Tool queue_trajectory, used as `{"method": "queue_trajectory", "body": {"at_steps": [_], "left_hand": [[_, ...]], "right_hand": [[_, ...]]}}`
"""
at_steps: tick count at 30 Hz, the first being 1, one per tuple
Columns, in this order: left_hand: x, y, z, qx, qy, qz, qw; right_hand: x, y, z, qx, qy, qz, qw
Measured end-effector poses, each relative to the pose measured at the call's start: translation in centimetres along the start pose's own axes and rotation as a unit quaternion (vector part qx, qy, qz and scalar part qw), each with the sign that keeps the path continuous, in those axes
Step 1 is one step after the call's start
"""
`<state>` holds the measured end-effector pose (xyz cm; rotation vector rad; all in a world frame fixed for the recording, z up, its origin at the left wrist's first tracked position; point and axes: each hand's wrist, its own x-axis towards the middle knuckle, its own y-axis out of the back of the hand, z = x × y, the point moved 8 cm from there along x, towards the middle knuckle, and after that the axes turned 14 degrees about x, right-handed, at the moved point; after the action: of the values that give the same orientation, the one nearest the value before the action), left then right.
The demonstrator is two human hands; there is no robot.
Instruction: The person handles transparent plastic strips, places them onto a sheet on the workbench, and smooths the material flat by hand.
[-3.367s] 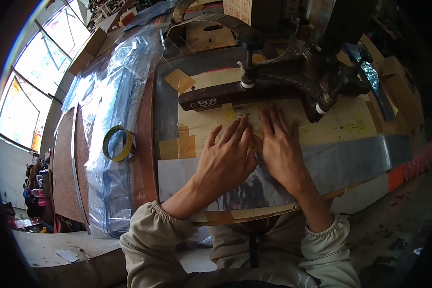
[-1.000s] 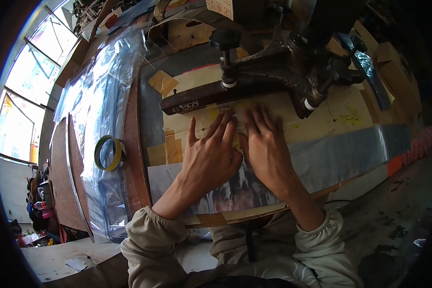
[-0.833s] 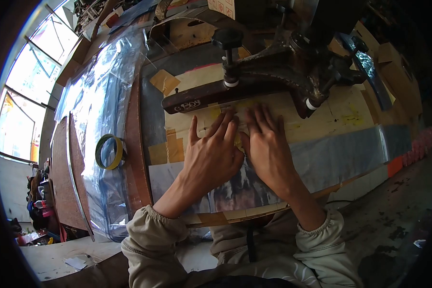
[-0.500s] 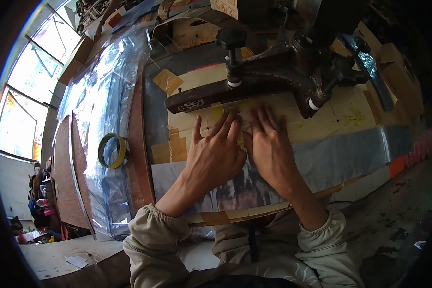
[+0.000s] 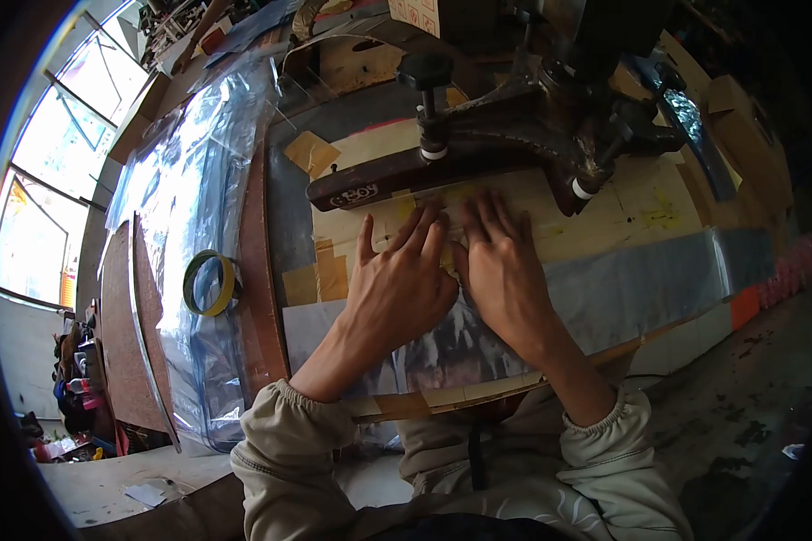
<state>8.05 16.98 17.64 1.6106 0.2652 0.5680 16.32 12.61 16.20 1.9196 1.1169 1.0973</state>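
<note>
My left hand [image 5: 399,278] lies flat, fingers somewhat apart, on the pale taped board [image 5: 604,209]. Close on its right, my right hand [image 5: 503,275] rests palm down with fingers stretched forward. Both sets of fingertips are near the lower edge of a dark bar [image 5: 379,185] marked with white writing. The bar belongs to a black metal machine frame [image 5: 523,131] with knobs. A grey glossy strip [image 5: 622,284] runs under my wrists along the board's near side. Something small and yellow shows between my hands; what lies under the palms is hidden.
A yellow-green tape roll [image 5: 209,283] stands on clear plastic sheeting [image 5: 203,361] at the left. Beside the sheeting is a brown board [image 5: 117,334] with a metal strip. Cardboard [image 5: 740,126] sits at the far right, and a printed box [image 5: 415,13] at the back.
Compared with the oldest frame, my left hand's fingers are spread wider and the whole view has shifted slightly. Over the last second both hands stay in nearly the same place on the board.
</note>
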Motion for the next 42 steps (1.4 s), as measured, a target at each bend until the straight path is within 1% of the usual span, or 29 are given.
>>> {"method": "queue_trajectory", "body": {"at_steps": [10,13,16,22,25,31,34,39,42], "left_hand": [[0.09,0.19,-0.01,0.0,0.002,-0.003,1.0],[0.09,0.08,-0.01,0.008,0.011,-0.032,0.999],[0.05,0.14,0.08,0.008,0.014,-0.032,0.999],[-0.07,0.06,0.14,0.013,0.014,-0.021,1.0],[-0.07,0.17,0.14,0.013,0.004,0.026,1.0],[-0.04,0.39,0.22,0.015,0.006,0.012,1.0],[-0.03,-0.11,0.07,0.012,0.017,-0.027,0.999],[-0.1,-0.14,0.14,0.008,0.018,-0.021,1.0],[0.11,-0.05,0.04,0.007,0.024,-0.02,1.0]], "right_hand": [[0.01,0.01,0.03,0.013,0.005,0.009,1.0],[0.0,0.06,0.09,0.023,0.012,0.007,1.0],[-0.2,-0.13,0.16,0.026,0.013,0.008,1.0],[-0.02,0.14,-0.17,0.008,0.011,0.008,1.0],[0.05,0.16,-0.12,0.004,0.011,0.01,1.0],[0.04,0.27,-0.07,0.012,0.007,0.003,1.0],[-0.05,-0.03,0.13,0.017,0.009,-0.004,1.0],[-0.04,0.11,0.06,-0.005,0.012,0.004,1.0],[-0.08,0.8,-0.07,0.005,0.009,0.027,1.0]]}}
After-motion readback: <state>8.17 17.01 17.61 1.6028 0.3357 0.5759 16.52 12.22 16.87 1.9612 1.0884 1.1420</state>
